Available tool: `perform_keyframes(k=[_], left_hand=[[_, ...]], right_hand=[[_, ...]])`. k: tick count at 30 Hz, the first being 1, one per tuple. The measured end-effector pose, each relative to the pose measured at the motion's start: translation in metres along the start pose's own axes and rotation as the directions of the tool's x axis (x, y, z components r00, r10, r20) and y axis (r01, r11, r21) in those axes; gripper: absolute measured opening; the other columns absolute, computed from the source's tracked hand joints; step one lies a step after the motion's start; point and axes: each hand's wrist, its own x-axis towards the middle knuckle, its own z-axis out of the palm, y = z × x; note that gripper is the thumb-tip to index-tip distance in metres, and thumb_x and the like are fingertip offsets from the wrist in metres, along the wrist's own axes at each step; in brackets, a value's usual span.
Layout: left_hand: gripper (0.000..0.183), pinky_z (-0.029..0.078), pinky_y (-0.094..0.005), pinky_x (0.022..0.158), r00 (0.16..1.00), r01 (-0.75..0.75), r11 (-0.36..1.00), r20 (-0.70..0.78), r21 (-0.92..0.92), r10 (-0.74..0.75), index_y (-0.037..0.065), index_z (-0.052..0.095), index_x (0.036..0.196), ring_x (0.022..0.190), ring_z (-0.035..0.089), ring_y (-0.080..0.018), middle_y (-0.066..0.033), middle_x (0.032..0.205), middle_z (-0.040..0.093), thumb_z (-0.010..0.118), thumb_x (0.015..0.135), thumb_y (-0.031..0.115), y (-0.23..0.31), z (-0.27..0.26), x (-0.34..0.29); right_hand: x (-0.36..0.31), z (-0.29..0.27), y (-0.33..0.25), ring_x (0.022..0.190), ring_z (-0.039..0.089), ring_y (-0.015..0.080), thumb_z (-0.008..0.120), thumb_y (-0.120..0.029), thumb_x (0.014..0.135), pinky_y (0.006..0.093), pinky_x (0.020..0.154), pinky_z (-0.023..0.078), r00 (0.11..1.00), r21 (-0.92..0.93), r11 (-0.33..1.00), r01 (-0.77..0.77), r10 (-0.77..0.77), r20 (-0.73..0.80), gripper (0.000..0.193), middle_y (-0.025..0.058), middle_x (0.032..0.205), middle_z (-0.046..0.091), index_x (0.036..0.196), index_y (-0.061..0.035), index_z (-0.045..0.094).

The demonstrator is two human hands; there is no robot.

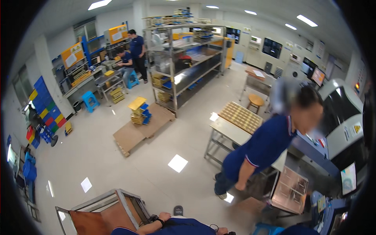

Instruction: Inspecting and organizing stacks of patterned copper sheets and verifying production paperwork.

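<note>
Steel-framed cart [117, 203] sits just beside my left hand [163, 216], curled loosely and holding nothing I can see, as if ready to push; right hand [222, 231] barely visible, can't tell its grip.

Metal shelving rack [184, 58], wooden pallet [141, 129], round stool [256, 100]

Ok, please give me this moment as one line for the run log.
left hand: by metal cart corner, grip unclear | right hand: at frame edge, grip unclear | co-worker: bent beside steel table
</note>
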Motion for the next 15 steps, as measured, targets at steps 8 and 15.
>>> perform_keyframes(k=[8,15], left_hand=[[0.019,0.045,-0.0255,0.047,0.854,0.354,0.391,0.123,-0.849,-0.505,-0.003,0.066,0.088,0.055,0.059,-0.0158,-0.0069,0.069,0.062,0.056,0.08,0.01,-0.048,-0.101,-0.007],[0.023,0.049,-0.0277,0.058,0.695,0.502,0.264,0.203,-0.823,-0.689,0.002,0.067,0.09,0.065,0.062,-0.0143,-0.0069,0.074,0.065,0.056,0.081,0.02,-0.051,-0.136,0.015]], right_hand=[[0.059,-0.084,-0.193,0.093,0.064,0.0325,0.056,-0.036,0.074,0.0397,0.083,0.05,0.961,0.354,0.934,-0.047,0.139,-0.241,0.033,0.0148,0.095,0.068,0.09,-0.0108,0.071],[0.171,-0.132,-0.228,0.088,0.065,0.0328,0.056,-0.037,0.076,0.041,0.081,0.05,0.856,-0.131,0.85,0.511,-0.517,-0.016,0.037,0.0161,0.093,0.068,0.097,-0.0098,0.07]])
